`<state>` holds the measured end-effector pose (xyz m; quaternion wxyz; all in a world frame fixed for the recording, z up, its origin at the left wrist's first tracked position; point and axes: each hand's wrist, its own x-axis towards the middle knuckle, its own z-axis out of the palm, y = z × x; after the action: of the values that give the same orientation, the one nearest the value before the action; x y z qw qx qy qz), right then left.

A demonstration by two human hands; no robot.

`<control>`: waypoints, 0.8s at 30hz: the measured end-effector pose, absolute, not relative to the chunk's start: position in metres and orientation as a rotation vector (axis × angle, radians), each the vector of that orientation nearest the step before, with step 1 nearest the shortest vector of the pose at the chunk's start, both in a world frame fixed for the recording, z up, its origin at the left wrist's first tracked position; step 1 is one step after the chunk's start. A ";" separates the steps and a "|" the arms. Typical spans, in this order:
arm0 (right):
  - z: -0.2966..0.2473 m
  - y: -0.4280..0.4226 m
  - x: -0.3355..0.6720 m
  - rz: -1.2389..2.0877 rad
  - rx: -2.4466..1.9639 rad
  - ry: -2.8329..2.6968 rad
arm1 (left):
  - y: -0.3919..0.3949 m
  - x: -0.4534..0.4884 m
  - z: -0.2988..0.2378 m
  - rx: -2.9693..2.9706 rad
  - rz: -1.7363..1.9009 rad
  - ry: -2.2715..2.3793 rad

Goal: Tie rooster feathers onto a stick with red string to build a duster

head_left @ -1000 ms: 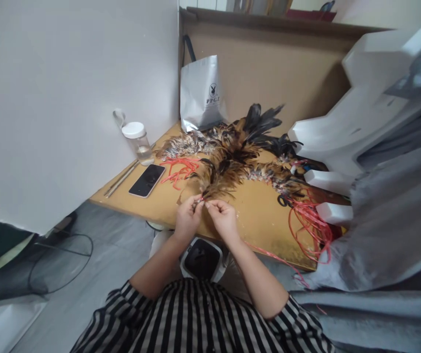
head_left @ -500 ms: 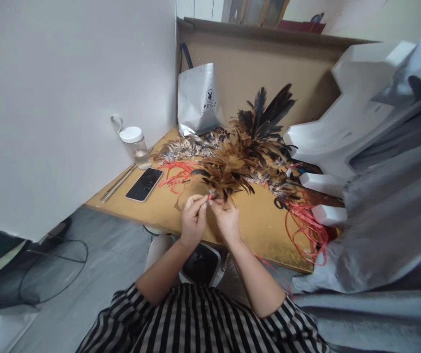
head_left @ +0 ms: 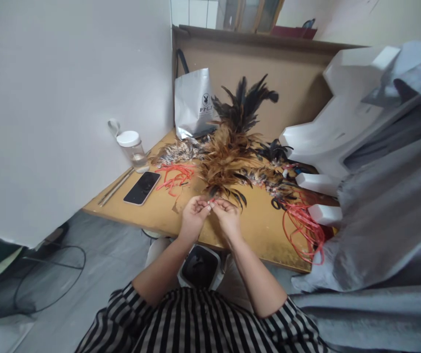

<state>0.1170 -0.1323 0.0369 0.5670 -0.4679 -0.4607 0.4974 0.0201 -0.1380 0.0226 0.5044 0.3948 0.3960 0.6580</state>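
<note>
My left hand [head_left: 195,212] and my right hand [head_left: 227,214] meet at the table's front edge, fingers pinched together. Between their fingertips is the red-tied lower end of a long feather bundle [head_left: 225,147]. Its feathers are brown along the middle and black at the far tip, which points away from me. Exactly which finger holds the red tie and which the feathers is too small to make out. Red plastic strips [head_left: 175,176] lie left of the bundle. Speckled loose feathers [head_left: 181,151] lie behind them, and more feathers [head_left: 269,181] are to the right.
A phone [head_left: 142,188], thin sticks [head_left: 116,187] and a white-lidded jar [head_left: 133,149] are on the table's left. A silver bag [head_left: 193,105] stands at the back. Black-handled scissors [head_left: 278,203], red strips [head_left: 304,230] and white foam pieces [head_left: 324,214] are at right. A bin [head_left: 200,267] sits below.
The bundle's black tip has swung left and more upright, uncovering dark feathers on its right. My hands stay together at its lower end, their fingers slightly shifted.
</note>
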 end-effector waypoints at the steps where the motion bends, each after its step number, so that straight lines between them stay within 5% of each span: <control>1: 0.037 -0.131 0.119 1.204 -1.066 -1.075 | -0.139 0.021 0.024 0.936 1.566 0.934; 16: 0.021 -0.113 0.125 1.524 -0.778 -0.991 | -0.140 0.027 0.048 0.730 1.343 0.796; 24: 0.029 -0.100 0.124 1.145 -1.088 -1.201 | -0.118 0.018 0.037 0.763 1.365 0.948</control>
<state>0.1239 -0.1001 0.0289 0.5471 -0.4590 -0.5067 0.4830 0.0181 -0.1181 0.0366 0.6104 0.3304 0.4105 0.5914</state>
